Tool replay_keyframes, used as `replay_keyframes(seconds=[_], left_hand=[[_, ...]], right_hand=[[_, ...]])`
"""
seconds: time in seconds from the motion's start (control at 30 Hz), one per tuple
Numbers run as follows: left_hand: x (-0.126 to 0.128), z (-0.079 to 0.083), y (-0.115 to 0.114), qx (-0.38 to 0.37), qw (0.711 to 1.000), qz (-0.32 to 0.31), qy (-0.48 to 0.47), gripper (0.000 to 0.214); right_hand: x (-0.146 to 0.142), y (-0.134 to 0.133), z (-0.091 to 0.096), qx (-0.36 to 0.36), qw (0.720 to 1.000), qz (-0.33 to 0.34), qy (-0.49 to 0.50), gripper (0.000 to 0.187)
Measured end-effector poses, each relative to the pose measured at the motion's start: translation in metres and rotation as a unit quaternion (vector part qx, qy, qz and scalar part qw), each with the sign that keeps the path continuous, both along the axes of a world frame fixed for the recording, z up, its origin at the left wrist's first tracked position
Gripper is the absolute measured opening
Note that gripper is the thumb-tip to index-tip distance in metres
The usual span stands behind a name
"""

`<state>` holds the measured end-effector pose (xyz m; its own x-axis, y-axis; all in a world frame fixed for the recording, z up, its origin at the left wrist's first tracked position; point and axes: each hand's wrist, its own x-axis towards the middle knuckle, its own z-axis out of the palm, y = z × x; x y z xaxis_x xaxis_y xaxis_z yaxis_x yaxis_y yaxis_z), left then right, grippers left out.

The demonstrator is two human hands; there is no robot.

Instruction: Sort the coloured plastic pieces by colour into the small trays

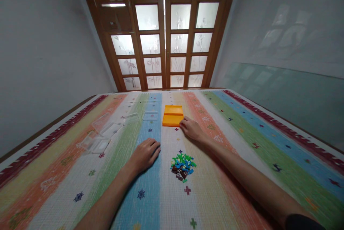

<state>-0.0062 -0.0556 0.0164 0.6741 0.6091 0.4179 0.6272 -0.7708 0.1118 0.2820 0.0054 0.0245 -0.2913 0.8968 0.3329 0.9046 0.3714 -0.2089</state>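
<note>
A yellow-orange plastic case (173, 119) lies opened out, with two shallow halves, on the striped tablecloth ahead of me. My right hand (190, 129) has its fingers closed at the case's near right corner. My left hand (147, 154) rests palm down on the blue stripe with loosely bent fingers and nothing visible in it. Between my forearms sits a small heap of toy building bricks (184, 164) in green, blue, pale yellow and dark brown. The heap is apart from both hands.
Several clear plastic containers stand to the left, among them a box (100, 146) and a small tray (150, 116). The patterned tablecloth (139, 212) covers the table. Beyond its far edge is a wooden door (165, 43) with glass panes, between pale walls.
</note>
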Motion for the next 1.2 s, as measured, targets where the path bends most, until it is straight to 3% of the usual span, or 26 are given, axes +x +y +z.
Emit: replay_keyframes(seconds=[0.23, 0.43, 0.83, 1.2], left_hand=[[0.000, -0.001, 0.000, 0.004, 1.000, -0.003, 0.003, 0.028], [0.000, -0.002, 0.000, 0.005, 1.000, -0.002, -0.008, 0.027], [-0.001, 0.001, 0.001, -0.008, 1.000, -0.012, -0.017, 0.032], [0.000, -0.001, 0.002, 0.001, 1.000, -0.010, -0.009, 0.036]], right_hand=[[0.028, -0.044, -0.004, 0.021, 0.996, 0.064, 0.053, 0.017], [0.033, -0.074, -0.008, 0.028, 0.988, 0.115, 0.098, 0.020], [0.032, -0.076, -0.023, 0.039, 0.983, 0.139, 0.117, 0.023], [0.029, -0.082, -0.022, 0.052, 0.985, 0.120, 0.113, 0.020]])
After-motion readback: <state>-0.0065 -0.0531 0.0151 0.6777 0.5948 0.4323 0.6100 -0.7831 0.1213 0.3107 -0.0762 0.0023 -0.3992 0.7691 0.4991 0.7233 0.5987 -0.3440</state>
